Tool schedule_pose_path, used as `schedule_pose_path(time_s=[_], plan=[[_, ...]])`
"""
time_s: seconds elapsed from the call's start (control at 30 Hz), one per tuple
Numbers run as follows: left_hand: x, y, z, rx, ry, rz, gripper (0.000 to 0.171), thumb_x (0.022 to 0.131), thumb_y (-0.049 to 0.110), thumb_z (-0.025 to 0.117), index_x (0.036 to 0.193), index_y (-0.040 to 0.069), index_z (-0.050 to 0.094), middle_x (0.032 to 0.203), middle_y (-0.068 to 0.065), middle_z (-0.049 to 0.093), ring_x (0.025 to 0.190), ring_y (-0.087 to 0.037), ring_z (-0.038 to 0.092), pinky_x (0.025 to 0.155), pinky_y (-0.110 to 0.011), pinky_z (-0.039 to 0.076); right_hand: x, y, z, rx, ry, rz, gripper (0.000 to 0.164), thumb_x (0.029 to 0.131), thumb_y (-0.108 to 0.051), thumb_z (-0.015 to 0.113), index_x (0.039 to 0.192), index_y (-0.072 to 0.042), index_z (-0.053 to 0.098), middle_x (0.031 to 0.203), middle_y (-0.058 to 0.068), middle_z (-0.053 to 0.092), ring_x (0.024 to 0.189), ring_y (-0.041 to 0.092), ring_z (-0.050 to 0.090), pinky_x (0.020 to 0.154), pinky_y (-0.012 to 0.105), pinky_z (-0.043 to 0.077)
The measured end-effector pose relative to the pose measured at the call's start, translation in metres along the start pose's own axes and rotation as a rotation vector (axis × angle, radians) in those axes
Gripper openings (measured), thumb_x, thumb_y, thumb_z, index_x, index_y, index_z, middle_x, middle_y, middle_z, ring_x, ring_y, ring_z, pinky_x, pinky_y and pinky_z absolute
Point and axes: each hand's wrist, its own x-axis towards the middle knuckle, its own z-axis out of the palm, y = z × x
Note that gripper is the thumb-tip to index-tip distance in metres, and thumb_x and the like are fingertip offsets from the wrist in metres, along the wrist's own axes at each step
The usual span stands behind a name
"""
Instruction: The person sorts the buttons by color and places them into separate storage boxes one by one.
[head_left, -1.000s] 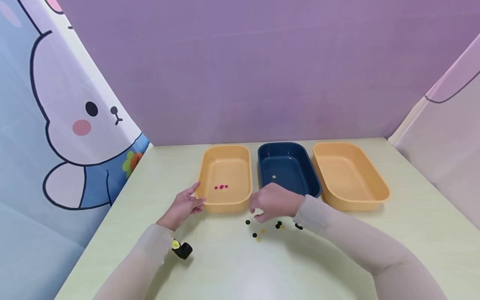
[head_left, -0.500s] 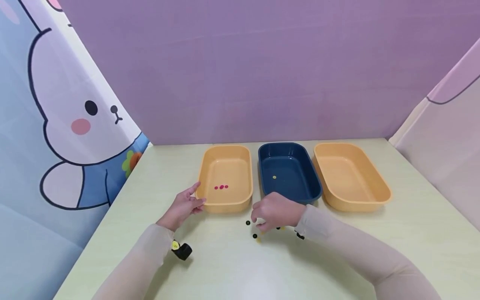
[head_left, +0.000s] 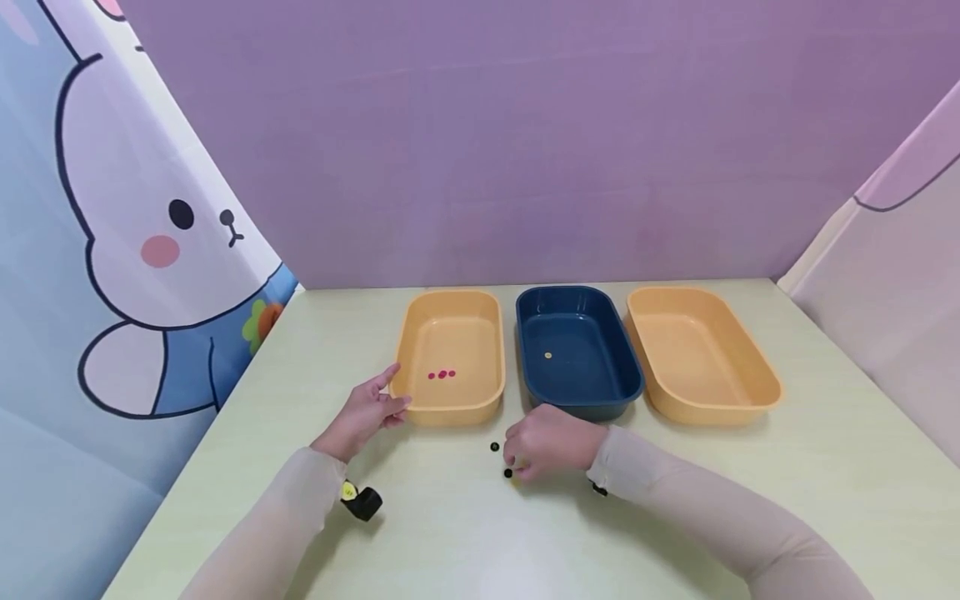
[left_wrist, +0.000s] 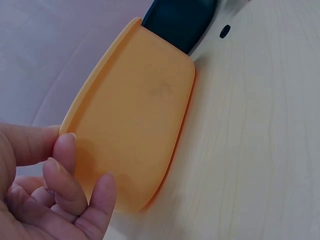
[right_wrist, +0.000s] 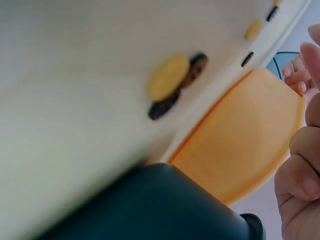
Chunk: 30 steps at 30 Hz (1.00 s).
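Note:
My left hand (head_left: pixel 366 414) pinches the near left rim of an orange-yellow tray (head_left: pixel 450 415), thumb and index finger at its edge in the left wrist view. Several pink buttons (head_left: pixel 442 374) lie inside that tray. My right hand (head_left: pixel 553 442) is low over the table, its fingers bent and fingertips right by a yellow button (head_left: pixel 517 481). Two black buttons (head_left: pixel 494 447) show just left of it. Under the hand, the right wrist view shows another yellow button (right_wrist: pixel 168 77) overlapping two dark buttons (right_wrist: pixel 164 106). I cannot tell whether the right fingertips hold anything.
A dark blue tray (head_left: pixel 588 354) with one yellow button (head_left: pixel 548 355) stands in the middle, behind my right hand. To its right is a second orange-yellow tray (head_left: pixel 697 354). A purple backdrop (head_left: pixel 525 142) rises behind the table.
My right hand has moved down from the blue tray's near edge toward the buttons on the table, now covering some of them. The left hand keeps its grip on the tray rim.

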Motion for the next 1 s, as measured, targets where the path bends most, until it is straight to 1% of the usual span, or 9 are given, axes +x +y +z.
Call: schedule_pose_path(time_s=[0.2,0.33,0.4,0.43,0.5,0.6,0.7,0.83,1.0], plan=[[-0.001,0.000,-0.001,0.002,0.012,-0.011,0.071,0.093,0.002,0.059,0.153,0.008,0.021,0.069,-0.002,0.056,0.064,-0.011,0.055,0.065,-0.024,0.050,0.000,-0.003,0.002,0.000,-0.032,0.019,0.004,0.075,-0.019,0.074,0.075,-0.023,0.072,0.074,-0.015,0.062,0.063,-0.005,0.055,0.053,0.011,0.040],[-0.001,-0.001,-0.001,0.001,0.012,-0.009,0.070,0.093,0.001,0.058,0.153,0.008,0.021,0.069,-0.001,0.056,0.065,-0.011,0.055,0.066,-0.024,0.050,0.003,-0.004,0.002,0.012,-0.093,0.035,0.008,0.076,-0.019,0.073,0.081,-0.024,0.075,0.080,-0.016,0.065,0.070,-0.005,0.058,0.057,0.011,0.043],[0.000,-0.002,-0.001,0.003,0.012,-0.006,0.070,0.093,0.001,0.058,0.153,0.009,0.022,0.069,-0.001,0.056,0.065,-0.011,0.055,0.066,-0.024,0.050,0.004,-0.005,0.002,0.011,-0.128,0.044,0.009,0.076,-0.019,0.073,0.082,-0.025,0.075,0.080,-0.016,0.065,0.070,-0.006,0.057,0.058,0.012,0.043],[0.001,-0.002,-0.002,0.007,0.008,-0.003,0.070,0.093,0.002,0.057,0.153,0.009,0.021,0.069,-0.001,0.056,0.065,-0.011,0.055,0.066,-0.024,0.050,0.005,-0.005,0.001,0.010,-0.149,0.051,0.009,0.076,-0.018,0.073,0.080,-0.025,0.074,0.077,-0.017,0.063,0.067,-0.006,0.055,0.057,0.012,0.042],[0.001,-0.002,-0.001,0.009,0.003,0.003,0.070,0.093,0.002,0.058,0.153,0.008,0.021,0.070,-0.002,0.056,0.066,-0.011,0.056,0.067,-0.024,0.050,0.006,-0.006,0.001,0.004,-0.185,0.058,0.009,0.074,-0.017,0.072,0.074,-0.025,0.071,0.070,-0.018,0.057,0.062,-0.005,0.049,0.054,0.013,0.038],[0.002,-0.003,-0.001,0.012,0.001,0.005,0.070,0.093,0.002,0.058,0.153,0.008,0.021,0.070,-0.002,0.056,0.066,-0.012,0.056,0.067,-0.024,0.050,0.009,-0.006,0.001,0.010,-0.229,0.061,0.014,0.072,-0.014,0.071,0.066,-0.024,0.063,0.063,-0.017,0.047,0.057,0.000,0.038,0.050,0.016,0.030],[0.002,-0.002,0.000,0.004,0.002,0.004,0.071,0.093,0.001,0.058,0.153,0.007,0.021,0.070,-0.002,0.056,0.066,-0.011,0.056,0.067,-0.024,0.050,0.011,-0.004,0.003,-0.002,-0.256,0.060,0.015,0.073,-0.015,0.071,0.066,-0.024,0.062,0.063,-0.018,0.048,0.057,-0.001,0.039,0.050,0.015,0.031],[0.004,-0.002,0.000,-0.009,0.007,0.003,0.071,0.093,0.001,0.058,0.153,0.007,0.021,0.068,-0.001,0.056,0.065,-0.011,0.056,0.065,-0.023,0.050,0.013,-0.003,0.004,-0.019,-0.279,0.060,0.011,0.074,-0.017,0.072,0.069,-0.025,0.067,0.067,-0.018,0.057,0.060,-0.003,0.047,0.054,0.015,0.038],[0.006,0.000,0.001,-0.010,0.022,-0.010,0.070,0.093,0.002,0.058,0.153,0.009,0.022,0.069,-0.002,0.056,0.065,-0.012,0.056,0.066,-0.023,0.049,0.014,-0.001,0.003,-0.034,-0.276,0.060,0.013,0.074,-0.018,0.072,0.067,-0.026,0.066,0.066,-0.018,0.056,0.058,-0.003,0.046,0.054,0.016,0.039]])
